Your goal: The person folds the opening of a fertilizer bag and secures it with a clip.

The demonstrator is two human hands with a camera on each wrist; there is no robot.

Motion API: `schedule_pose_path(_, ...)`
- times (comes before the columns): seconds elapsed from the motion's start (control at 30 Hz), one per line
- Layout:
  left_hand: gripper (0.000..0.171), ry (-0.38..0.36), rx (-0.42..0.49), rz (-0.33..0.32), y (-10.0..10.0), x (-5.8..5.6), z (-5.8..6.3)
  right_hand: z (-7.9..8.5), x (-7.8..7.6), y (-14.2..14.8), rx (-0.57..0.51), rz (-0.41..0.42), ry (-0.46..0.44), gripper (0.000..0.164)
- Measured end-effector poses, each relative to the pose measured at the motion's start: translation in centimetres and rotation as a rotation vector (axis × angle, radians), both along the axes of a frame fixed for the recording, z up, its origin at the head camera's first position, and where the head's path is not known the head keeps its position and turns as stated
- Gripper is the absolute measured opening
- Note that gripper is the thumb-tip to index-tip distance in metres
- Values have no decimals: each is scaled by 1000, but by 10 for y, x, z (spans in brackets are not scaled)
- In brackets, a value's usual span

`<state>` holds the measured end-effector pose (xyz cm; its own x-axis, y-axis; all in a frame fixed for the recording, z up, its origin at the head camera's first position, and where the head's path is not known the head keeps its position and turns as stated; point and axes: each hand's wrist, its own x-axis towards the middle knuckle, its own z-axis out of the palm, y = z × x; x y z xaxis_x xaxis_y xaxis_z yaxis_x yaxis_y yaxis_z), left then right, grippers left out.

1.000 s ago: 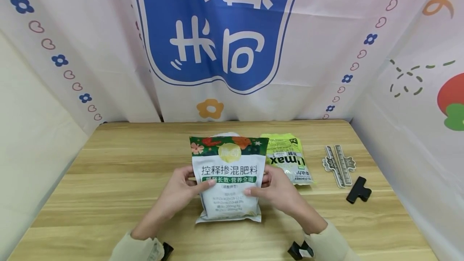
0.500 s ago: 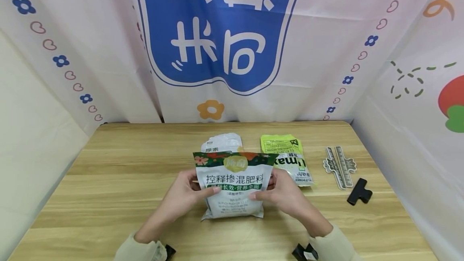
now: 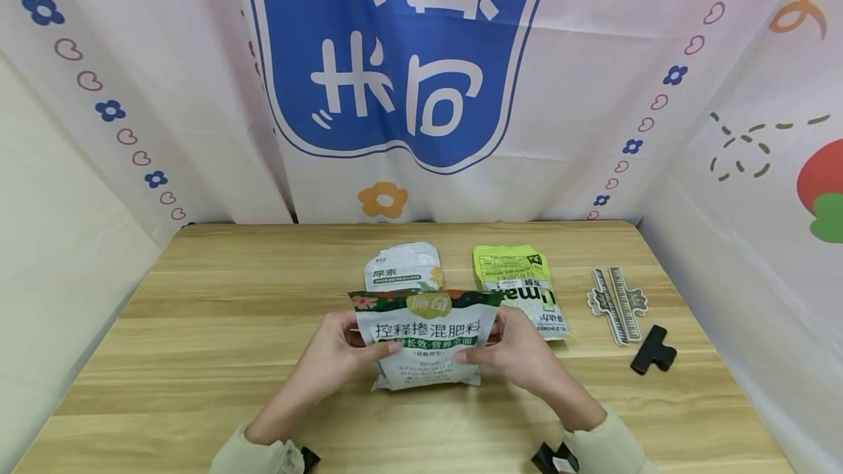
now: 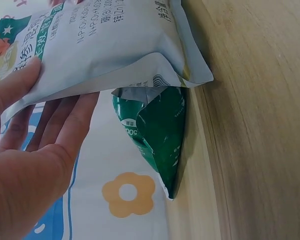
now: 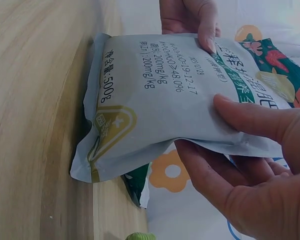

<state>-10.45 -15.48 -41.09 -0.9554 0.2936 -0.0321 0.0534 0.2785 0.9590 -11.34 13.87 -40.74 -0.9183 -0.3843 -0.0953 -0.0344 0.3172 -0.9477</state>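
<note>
Both hands hold a white fertilizer bag [image 3: 428,371] with a green flowered top band, its printed front toward the head camera. It stands roughly upright, its bottom seam right at the tabletop in the wrist views. My left hand [image 3: 332,357] grips its left side, thumb on the front and fingers behind. On the opposite side, my right hand [image 3: 520,350] does likewise. Behind it lies a white bag [image 3: 402,262], partly covered in the head view; a green bag end [image 4: 160,130] shows past the held bag in the left wrist view.
A lime-green and white bag [image 3: 510,269] lies behind my right hand. Farther right are two silver strips [image 3: 615,306] with ruler-like marks and a black clip [image 3: 653,350]. The wooden table [image 3: 197,357] ends at a printed curtain [image 3: 553,93].
The held bag's top edge has come down in the head view, its front now looks shorter, and more of the white bag behind shows. Both hands keep their grip, shifting slightly right.
</note>
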Motion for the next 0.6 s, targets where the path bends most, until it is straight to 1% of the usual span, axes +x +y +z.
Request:
schedule_pose_path(0.13,39,8,-5,-3,0,0,0,0,0,0,7,7,7,44)
schedule_pose_path(0.23,37,18,-21,-3,0,0,-3,-1,0,0,13,15,9,40)
schedule_pose_path(0.37,36,32,-40,-9,-1,-1,-6,-3,0,1,18,27,13,39)
schedule_pose_path(0.6,37,101,-54,-41,-4,0,-7,-5,0,1,32,58,35,44)
